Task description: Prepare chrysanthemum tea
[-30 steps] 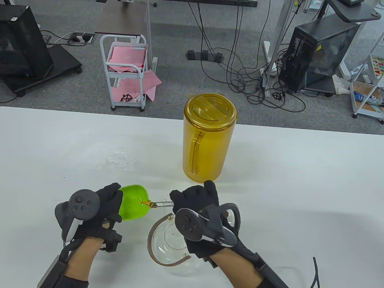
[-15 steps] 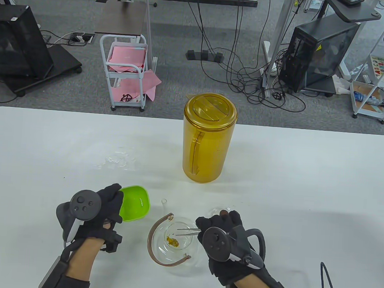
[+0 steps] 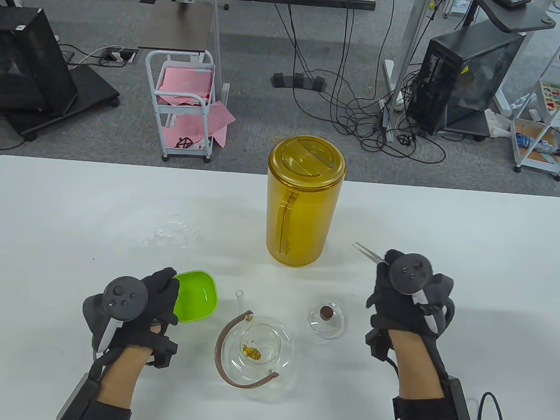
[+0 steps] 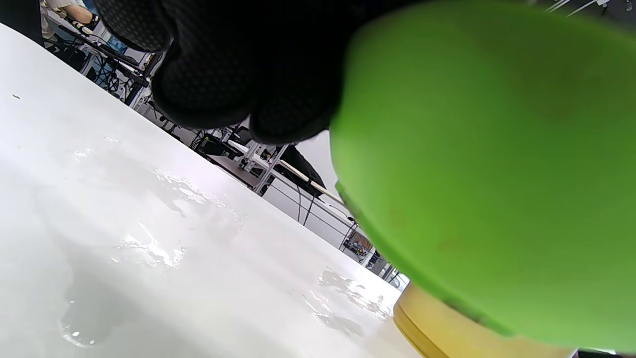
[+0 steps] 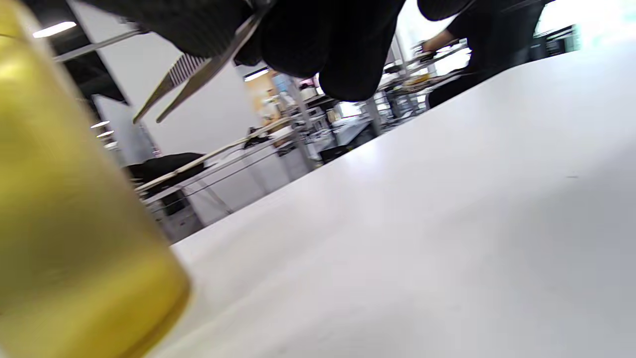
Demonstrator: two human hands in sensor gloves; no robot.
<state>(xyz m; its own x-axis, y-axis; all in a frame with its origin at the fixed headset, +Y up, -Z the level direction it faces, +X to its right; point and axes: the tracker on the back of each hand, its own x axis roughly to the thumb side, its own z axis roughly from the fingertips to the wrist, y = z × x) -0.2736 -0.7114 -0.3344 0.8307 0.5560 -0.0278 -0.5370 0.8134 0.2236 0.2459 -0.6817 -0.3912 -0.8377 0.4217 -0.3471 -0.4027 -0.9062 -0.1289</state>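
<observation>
The right hand (image 3: 406,295), pinching slim metal tweezers (image 3: 369,253), hung just right of the tall amber plastic pitcher (image 3: 303,203), nearer than the left.

— What stands far beyond the left fingers (image 3: 162,281)?
— A white cart (image 3: 148,81) holding pink sheets (image 3: 184,77), on grey floor.
— And beyond the right fingers (image 3: 383,282)?
— A black computer tower (image 3: 466,79), with tangled cables (image 3: 344,110) beside it.

clear glass teapot (image 3: 254,351), translucent amber plastic pitcher (image 3: 303,207), glossy green plastic bowl (image 3: 196,295), shiny metal tweezers (image 3: 369,252), smooth white desk (image 3: 474,243), partly wet.
</observation>
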